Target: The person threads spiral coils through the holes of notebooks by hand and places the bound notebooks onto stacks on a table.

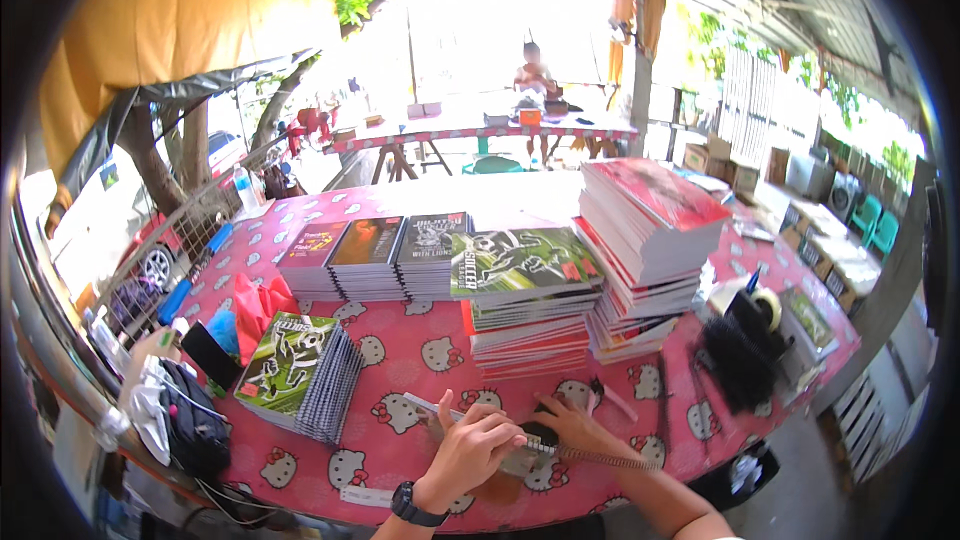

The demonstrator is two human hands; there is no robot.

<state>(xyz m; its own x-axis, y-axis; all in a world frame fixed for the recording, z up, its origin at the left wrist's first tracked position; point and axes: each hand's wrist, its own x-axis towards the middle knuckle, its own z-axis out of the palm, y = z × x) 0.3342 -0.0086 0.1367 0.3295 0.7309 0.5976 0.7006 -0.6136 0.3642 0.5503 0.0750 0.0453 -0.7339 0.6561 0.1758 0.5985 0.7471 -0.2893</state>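
Note:
My left hand [478, 440], with a black watch at the wrist, is closed on a thin notebook [422, 404] held low over the table, mostly hidden by the fingers. A row of pale teeth or holes shows at the notebook's edge by the fingertips. From there a long dark spiral coil [612, 459] runs right, across my right forearm. My right hand [572, 427] bends over a dark rounded thing [541, 434] beside the notebook; what its fingers grip is hidden. Just beyond lie pink-handled pliers [612, 400].
Spiral-bound green notebooks [290, 365] are stacked at left, with more bound stacks [368, 250] behind. Tall piles of unbound booklets [650, 225] rise ahead. Black coils [738, 365] and a tape roll [768, 308] lie right. A person [534, 75] is at a far table.

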